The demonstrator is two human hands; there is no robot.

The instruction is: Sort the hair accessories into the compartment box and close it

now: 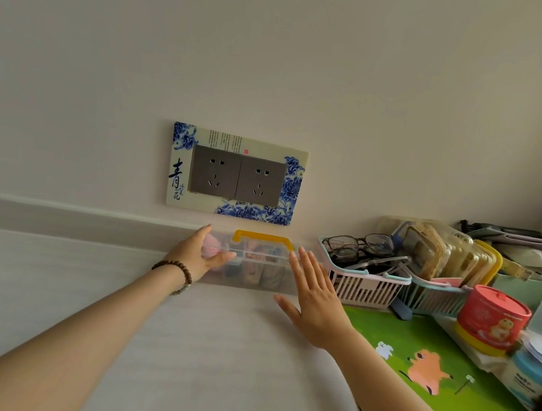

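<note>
A clear plastic compartment box [255, 274] stands upright on its edge against the wall, lid shut, its yellow handle [262, 237] on top. Pink and other coloured hair accessories [212, 244] show dimly through its side. My left hand [199, 253], with a bead bracelet at the wrist, rests with straight fingers against the box's left end, thumb across its front. My right hand [314, 295] is flat with fingers spread, just in front of the box's right end; whether it touches the box I cannot tell.
A pink basket [367, 285] with glasses stands right of the box, then a blue basket [430, 295] of packets. A red tin [492, 319], jars and bags crowd the far right. A green cartoon mat [446, 383] lies on the white table [209, 352]. A double socket [237, 175] is on the wall.
</note>
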